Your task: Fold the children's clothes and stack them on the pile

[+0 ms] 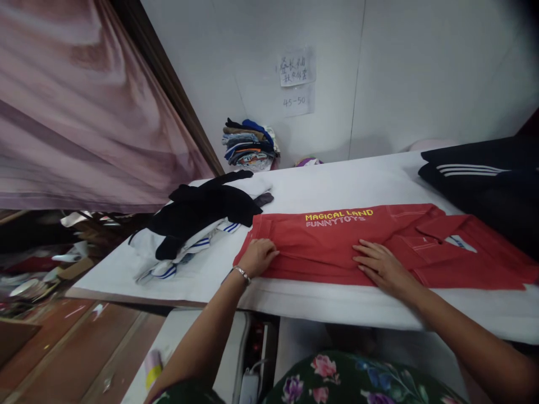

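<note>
A red collared jacket with yellow and white lettering lies flat across the white-covered table, its collar toward the right. At the hem end my left hand is closed with curled fingers on the cloth near the lower corner; a silver bracelet is on that wrist. My right hand rests on the middle of the jacket, palm down with its fingers spread. A few creases run through the cloth between the two hands.
Black and white clothes lie heaped at the left of the table. A folded stack of clothes stands by the wall. Dark garments with white stripes are piled at the right. A pink curtain hangs at the left.
</note>
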`<state>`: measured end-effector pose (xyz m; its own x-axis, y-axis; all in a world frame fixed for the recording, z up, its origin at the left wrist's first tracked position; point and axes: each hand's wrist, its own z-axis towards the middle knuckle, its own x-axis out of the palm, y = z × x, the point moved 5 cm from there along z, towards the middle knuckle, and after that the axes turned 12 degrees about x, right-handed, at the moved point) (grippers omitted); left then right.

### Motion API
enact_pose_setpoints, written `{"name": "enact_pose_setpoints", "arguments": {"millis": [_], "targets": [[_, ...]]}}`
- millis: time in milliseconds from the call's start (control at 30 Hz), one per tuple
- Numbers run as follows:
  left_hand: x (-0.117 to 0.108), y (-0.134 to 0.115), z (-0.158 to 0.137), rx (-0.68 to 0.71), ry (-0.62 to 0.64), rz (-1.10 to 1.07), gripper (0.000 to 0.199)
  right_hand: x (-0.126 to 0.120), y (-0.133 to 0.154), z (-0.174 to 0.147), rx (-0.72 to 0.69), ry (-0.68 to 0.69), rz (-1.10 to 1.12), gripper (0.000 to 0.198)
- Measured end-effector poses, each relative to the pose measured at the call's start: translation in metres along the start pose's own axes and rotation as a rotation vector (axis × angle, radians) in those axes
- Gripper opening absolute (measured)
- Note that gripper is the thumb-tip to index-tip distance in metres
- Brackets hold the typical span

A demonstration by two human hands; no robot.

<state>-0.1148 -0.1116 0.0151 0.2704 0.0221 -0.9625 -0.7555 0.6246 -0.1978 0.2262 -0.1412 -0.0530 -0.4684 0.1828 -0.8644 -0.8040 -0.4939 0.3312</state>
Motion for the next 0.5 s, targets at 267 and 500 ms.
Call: {"name": "enact_pose_setpoints", "arguments": {"millis": [267,500], "targets": [[-0.01,0.052,0.057,-0.271,-0.036,0.213,0.025,0.0,0.0,-0.001,0.017,-0.007,0.023,0.027],[0.013,0.08,0.084,-0.393,0.19,0.295,0.027,-0.005,0.004,0.0,0.024,0.02,0.035,0.03]]}}
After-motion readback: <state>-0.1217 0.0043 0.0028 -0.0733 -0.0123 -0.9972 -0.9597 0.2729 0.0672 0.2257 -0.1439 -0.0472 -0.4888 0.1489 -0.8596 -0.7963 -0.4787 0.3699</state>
